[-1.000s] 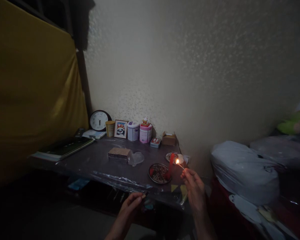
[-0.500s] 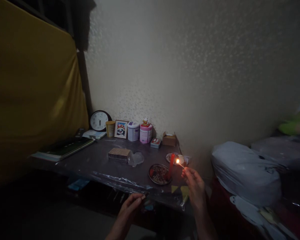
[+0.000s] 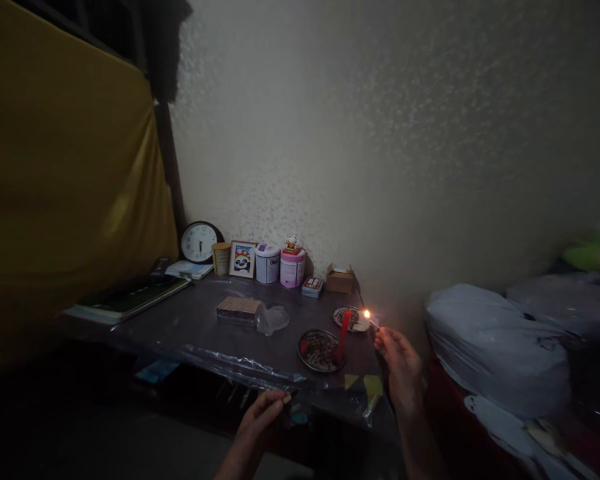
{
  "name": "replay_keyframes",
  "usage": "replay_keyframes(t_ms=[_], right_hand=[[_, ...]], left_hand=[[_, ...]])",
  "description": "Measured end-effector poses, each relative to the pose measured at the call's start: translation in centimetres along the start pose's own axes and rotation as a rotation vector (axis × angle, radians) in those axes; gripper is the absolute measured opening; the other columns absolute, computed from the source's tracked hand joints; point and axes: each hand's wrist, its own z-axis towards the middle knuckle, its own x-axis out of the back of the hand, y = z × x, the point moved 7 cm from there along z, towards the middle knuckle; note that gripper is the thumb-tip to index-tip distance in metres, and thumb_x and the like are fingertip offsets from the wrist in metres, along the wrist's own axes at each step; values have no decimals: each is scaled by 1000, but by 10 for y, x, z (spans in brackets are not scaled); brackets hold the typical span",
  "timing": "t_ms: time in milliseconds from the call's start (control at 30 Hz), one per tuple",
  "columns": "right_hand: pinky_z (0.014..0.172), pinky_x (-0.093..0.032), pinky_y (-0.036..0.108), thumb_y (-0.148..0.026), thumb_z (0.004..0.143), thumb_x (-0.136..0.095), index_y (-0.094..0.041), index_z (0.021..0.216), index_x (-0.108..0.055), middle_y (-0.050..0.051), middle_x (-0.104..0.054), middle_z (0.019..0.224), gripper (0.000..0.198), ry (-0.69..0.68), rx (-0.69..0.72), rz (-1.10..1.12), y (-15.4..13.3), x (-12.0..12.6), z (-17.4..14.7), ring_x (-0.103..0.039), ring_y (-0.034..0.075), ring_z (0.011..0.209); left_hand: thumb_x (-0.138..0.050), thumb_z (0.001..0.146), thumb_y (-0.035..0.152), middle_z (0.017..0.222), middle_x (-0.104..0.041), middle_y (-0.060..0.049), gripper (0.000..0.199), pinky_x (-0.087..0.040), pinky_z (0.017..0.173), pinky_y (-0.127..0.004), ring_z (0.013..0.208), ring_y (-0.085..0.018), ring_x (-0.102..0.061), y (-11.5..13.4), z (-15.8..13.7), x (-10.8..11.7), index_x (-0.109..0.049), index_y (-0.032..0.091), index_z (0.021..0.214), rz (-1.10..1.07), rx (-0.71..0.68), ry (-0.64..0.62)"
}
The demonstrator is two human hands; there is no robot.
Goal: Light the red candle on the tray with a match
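Observation:
Between the thumb and fingers of my right hand [image 3: 400, 363] is a burning match [image 3: 373, 322], its small flame at the upper left end. A red candle [image 3: 343, 335] stands slightly tilted at the right side of a round metal plate [image 3: 300, 357], to the left of the flame and apart from it. Dark and pale bits cover that plate, with a red lump at its left. My left hand [image 3: 263, 415] pinches a small matchbox [image 3: 290, 397] in front of the table edge; much of the box is hidden by the fingers.
On the plastic-covered table [image 3: 200, 333] are a striped block-like stack [image 3: 239, 310], a clear plastic piece [image 3: 273, 320], a second plate [image 3: 336, 316] and a small cardboard box [image 3: 339, 279]. A clock [image 3: 200, 241], picture frame [image 3: 243, 259] and canisters [image 3: 267, 265] line the wall. White bags [image 3: 490, 340] lie right.
My right hand has moved right with the lit match, so the flame is farther from the candle. My left hand has barely shifted.

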Motion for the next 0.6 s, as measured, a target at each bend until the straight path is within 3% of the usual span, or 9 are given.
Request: replay_keyframes(t_ms=[267,400,600], right_hand=[[68,-46,19,-46,51,-77,-10,87,-61,3,-61,79,54,-27,-4,-16,-2,-5,5,-55,9,71],[68,-46,17,-47,49,-78,-10,88,-61,3,-61,81,57,-25,-10,-16,-2,-3,6,-56,8,72],[66,-46,18,-47,47,-79,-12,89,-60,3,-61,80,58,-22,-42,-11,7,0,11,-56,9,71]], left_hand=[[-81,83,39,87,-57,-8,31,-37,68,-23,79,-22,-51,1,7,-21,-66,14,94,-42,51,-50],[-79,85,37,93,-58,-8,29,-36,71,-23,84,-22,-50,1,19,-43,-65,15,98,-25,86,-146],[-82,77,45,84,-56,-5,38,-34,68,-23,80,-24,-49,-3,37,-53,-66,14,94,245,25,-168]])
